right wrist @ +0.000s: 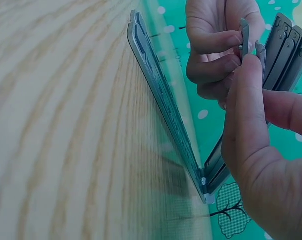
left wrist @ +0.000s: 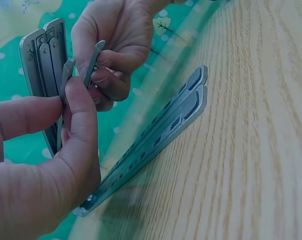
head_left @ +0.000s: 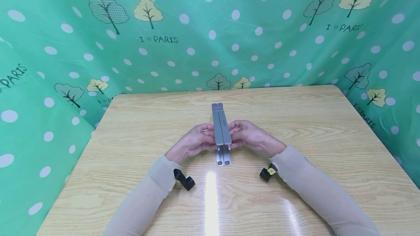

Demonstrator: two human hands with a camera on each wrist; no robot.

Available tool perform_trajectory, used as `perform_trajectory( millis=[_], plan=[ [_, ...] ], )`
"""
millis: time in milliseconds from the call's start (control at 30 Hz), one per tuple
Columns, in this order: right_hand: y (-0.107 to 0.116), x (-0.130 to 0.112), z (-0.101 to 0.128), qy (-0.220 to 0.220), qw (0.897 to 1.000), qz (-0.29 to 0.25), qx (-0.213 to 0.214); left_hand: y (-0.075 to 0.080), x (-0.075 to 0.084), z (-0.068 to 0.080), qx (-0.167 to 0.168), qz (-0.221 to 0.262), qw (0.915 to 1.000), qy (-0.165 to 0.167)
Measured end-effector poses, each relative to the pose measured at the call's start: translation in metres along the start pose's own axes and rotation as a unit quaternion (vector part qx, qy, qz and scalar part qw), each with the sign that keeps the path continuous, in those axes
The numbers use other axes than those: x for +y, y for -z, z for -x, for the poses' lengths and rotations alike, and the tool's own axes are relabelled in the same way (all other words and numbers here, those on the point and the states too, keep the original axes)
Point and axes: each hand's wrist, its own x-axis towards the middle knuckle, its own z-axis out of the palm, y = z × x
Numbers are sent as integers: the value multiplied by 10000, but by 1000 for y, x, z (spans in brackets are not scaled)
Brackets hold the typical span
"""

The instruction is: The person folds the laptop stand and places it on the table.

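Observation:
A grey metal folding laptop stand (head_left: 221, 126) stands in the middle of the table, both hands at its sides. Its upper rails (right wrist: 278, 50) and lower rails (left wrist: 158, 132) spread in a V from a hinge at the far end, the lower pair along the tabletop. Between them are two slim support arms. My left hand (head_left: 198, 140) pinches one support arm (left wrist: 65, 82) between thumb and fingers. The other support arm (left wrist: 94, 62) is pinched by my right hand (head_left: 251, 136). From above, the upper rails partly cover the fingertips.
The light wood-grain table (head_left: 137, 156) reaches back to a green dotted curtain (head_left: 197, 28) that also hangs along the sides. Black wrist cameras (head_left: 187, 183) sit at both sleeve cuffs. Bright reflections show on the near tabletop.

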Motion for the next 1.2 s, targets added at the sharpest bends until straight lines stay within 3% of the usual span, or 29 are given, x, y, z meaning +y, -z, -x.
perform_trajectory(
  millis=[767, 1200],
  plan=[
    [2, 1, 0, -58, 9999, -159, 32, -1, -1, -1, 54, 148, 9999, 37],
    [2, 0, 0, -91, 10000, 21, -7, 1, -2, -2, 95, 203, 9997, 56]
  ],
)
